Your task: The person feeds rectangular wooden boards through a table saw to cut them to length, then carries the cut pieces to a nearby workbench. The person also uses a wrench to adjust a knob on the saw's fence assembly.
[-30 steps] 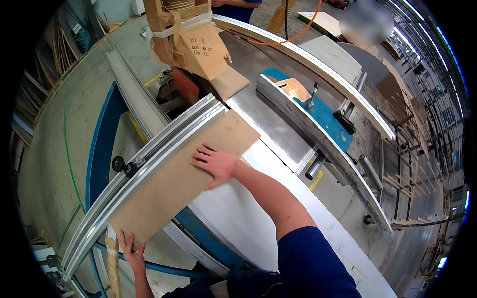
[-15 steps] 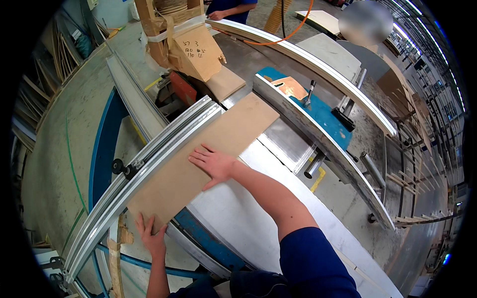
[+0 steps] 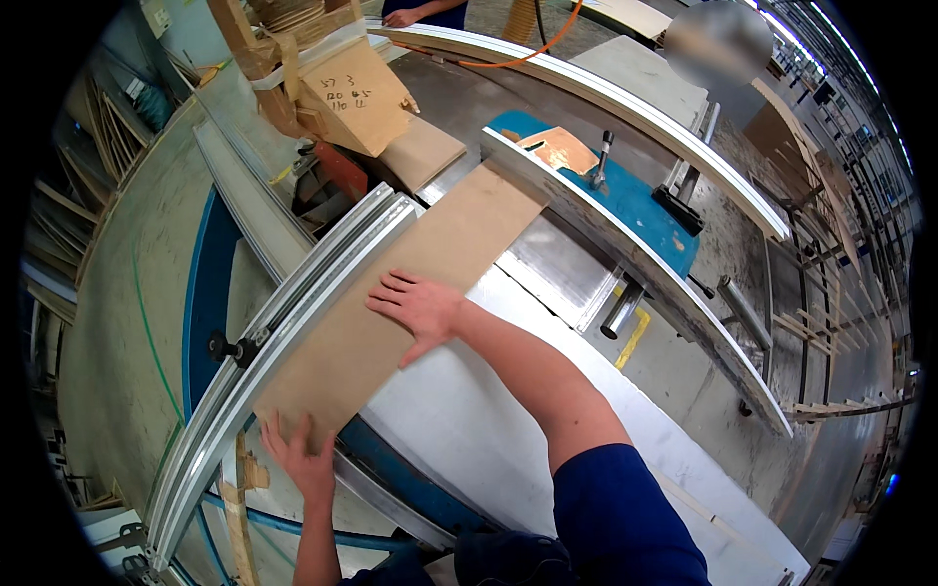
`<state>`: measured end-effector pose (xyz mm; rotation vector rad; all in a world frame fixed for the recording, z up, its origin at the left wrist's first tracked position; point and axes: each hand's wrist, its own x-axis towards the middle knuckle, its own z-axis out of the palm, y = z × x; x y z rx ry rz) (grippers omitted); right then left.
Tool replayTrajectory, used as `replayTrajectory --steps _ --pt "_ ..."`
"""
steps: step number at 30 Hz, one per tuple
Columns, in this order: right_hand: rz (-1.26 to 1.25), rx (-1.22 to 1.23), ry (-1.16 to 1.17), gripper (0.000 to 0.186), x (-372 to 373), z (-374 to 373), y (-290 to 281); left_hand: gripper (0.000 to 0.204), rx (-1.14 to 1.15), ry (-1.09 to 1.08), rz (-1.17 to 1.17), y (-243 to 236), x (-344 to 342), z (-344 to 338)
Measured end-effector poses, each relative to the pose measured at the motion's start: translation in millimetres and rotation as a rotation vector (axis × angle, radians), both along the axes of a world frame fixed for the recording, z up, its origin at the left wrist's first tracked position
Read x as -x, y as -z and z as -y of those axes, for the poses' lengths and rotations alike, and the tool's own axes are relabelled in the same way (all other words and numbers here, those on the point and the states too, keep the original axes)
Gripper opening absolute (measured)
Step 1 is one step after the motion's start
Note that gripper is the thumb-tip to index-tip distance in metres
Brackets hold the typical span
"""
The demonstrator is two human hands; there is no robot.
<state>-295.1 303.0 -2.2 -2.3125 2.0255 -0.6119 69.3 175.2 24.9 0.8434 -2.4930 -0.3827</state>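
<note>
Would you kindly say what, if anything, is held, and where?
Nothing looks clasped: left hand touches the brown board at its near end, right hand flat atop.

Smooth matt wood-like board (image 3: 332, 361), glossy ridged metal fence (image 3: 318, 286) at left, smooth pale metal-looking table (image 3: 459, 400), scuffed metal rail (image 3: 625, 239) at right, matt cloth sleeve (image 3: 625, 508), rough wooden strip (image 3: 235, 518) near left

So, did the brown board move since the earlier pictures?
Yes. The brown board slid forward and to the right: its far end is now right by the long grey fence, where a gap showed one second ago.
</note>
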Motion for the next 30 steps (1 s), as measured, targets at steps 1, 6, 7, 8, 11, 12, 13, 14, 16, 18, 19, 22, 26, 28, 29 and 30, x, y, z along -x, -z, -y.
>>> replayTrajectory --steps 1,6,7,8,11,12,13,14,16,18,19,22,26,28,29,30 --pt "0.001 -0.009 0.003 0.114 -0.4 -1.7 0.6 0.052 0.078 0.046 -0.008 -10.1 17.3 0.9" --pt "-0.020 0.084 0.001 0.112 3.0 1.4 14.4 0.055 0.036 0.101 -0.129 -3.8 154.7 52.3" --pt "-0.011 0.095 -0.014 0.111 1.7 5.5 15.7 0.056 0.129 0.084 -0.074 13.5 168.9 69.9" --pt "-0.007 0.084 -0.005 0.111 4.6 5.9 16.2 0.055 0.195 0.019 -0.046 14.7 184.0 68.6" --pt "0.021 0.057 0.009 0.110 2.8 0.7 15.7 0.052 0.378 -0.114 0.004 23.0 205.7 52.2" --pt "0.010 0.056 0.016 0.109 5.2 -0.2 14.4 0.052 0.359 -0.104 -0.006 24.5 208.3 53.1" --pt "0.000 0.055 0.022 0.108 6.5 0.4 14.3 0.052 0.340 -0.095 -0.017 26.0 209.5 54.2" --pt "0.005 0.057 0.019 0.107 6.4 2.0 15.6 0.051 0.343 -0.099 -0.021 29.4 209.8 56.3" --pt "0.006 0.067 0.015 0.105 8.4 5.8 17.1 0.051 0.351 -0.106 -0.041 33.4 211.4 62.4" --pt "0.011 0.080 0.011 0.104 11.3 11.7 18.1 0.050 0.355 -0.102 -0.064 35.3 212.9 68.4" --pt "0.015 0.086 0.009 0.104 12.7 14.7 18.6 0.050 0.356 -0.099 -0.074 35.4 214.1 70.9" --pt "0.011 0.094 0.007 0.105 19.2 24.1 17.9 0.050 0.351 -0.099 -0.078 36.2 219.8 81.0" --pt "0.013 0.110 0.008 0.103 27.9 41.5 17.2 0.052 0.345 -0.107 -0.075 39.4 226.4 100.1" --pt "0.025 0.120 0.008 0.102 32.1 52.1 16.8 0.052 0.364 -0.106 -0.080 38.0 231.1 110.3" --pt "0.027 0.126 0.009 0.102 33.7 57.2 16.5 0.052 0.373 -0.106 -0.082 37.5 233.3 115.9" --pt "0.027 0.131 0.011 0.102 35.1 62.1 16.1 0.052 0.376 -0.109 -0.083 37.9 235.0 121.6"
